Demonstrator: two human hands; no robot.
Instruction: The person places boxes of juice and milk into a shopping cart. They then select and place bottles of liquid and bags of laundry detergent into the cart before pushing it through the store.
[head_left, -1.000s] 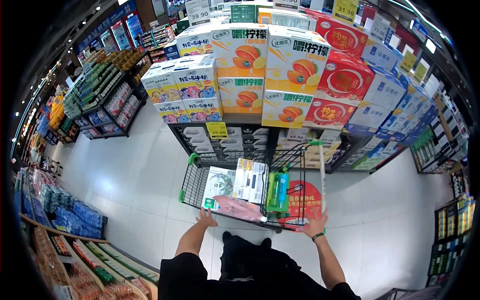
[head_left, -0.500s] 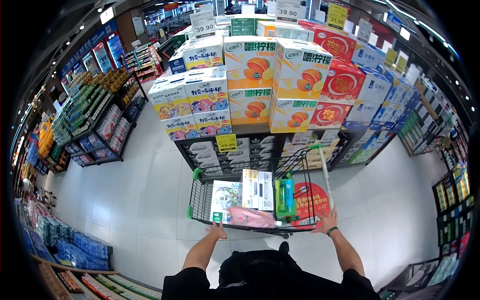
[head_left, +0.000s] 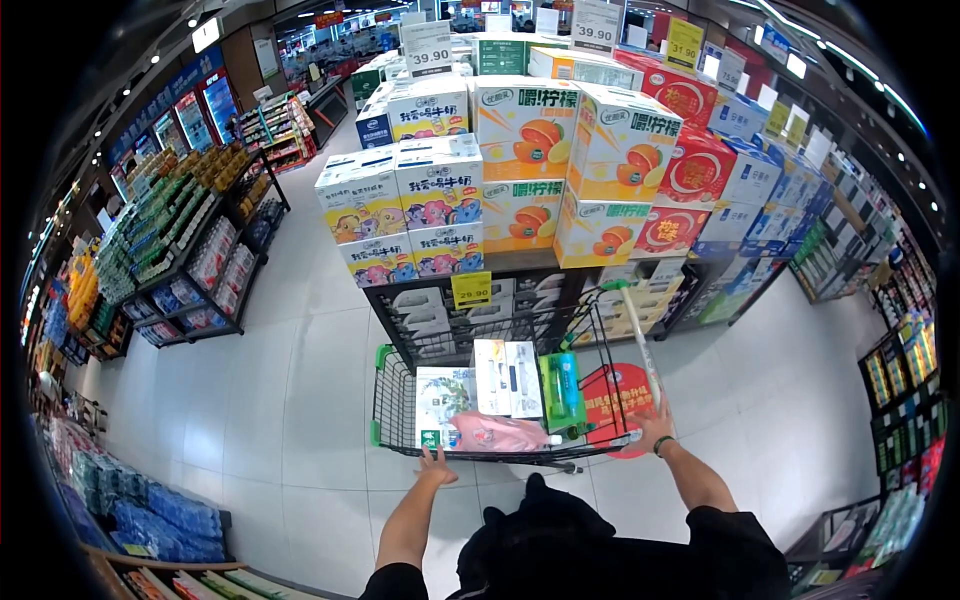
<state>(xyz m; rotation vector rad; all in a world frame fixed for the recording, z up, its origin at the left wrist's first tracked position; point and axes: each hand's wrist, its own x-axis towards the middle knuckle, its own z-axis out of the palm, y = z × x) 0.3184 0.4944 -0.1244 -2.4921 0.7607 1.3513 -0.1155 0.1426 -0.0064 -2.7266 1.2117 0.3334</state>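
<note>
A black wire shopping cart (head_left: pixel 393 400) with green corners stands sideways in front of me. My left hand (head_left: pixel 437 467) has its fingers hooked at the near rim, thumb apart. At the near end of the pale push handle (head_left: pixel 640 345), my right hand (head_left: pixel 652 430) grips the cart; part of its grasp is hidden. Inside lie a white printed carton (head_left: pixel 440 390), upright white boxes (head_left: pixel 507 378), a pink pouch (head_left: pixel 498 432) with a white cap, and a green pack (head_left: pixel 562 395) with a blue item on it.
A display of stacked drink cartons (head_left: pixel 520 130) stands just beyond the cart. Bottle shelves (head_left: pixel 190 250) are at the left, blue-wrapped packs (head_left: pixel 165 525) at the lower left, and more shelving (head_left: pixel 905 390) at the right. A round red floor sticker (head_left: pixel 620 385) shows through the cart.
The display has shifted rightward in view, while the cart has moved slightly left and turned a little. My left hand now reaches higher against the rim. Both hands stay at the cart.
</note>
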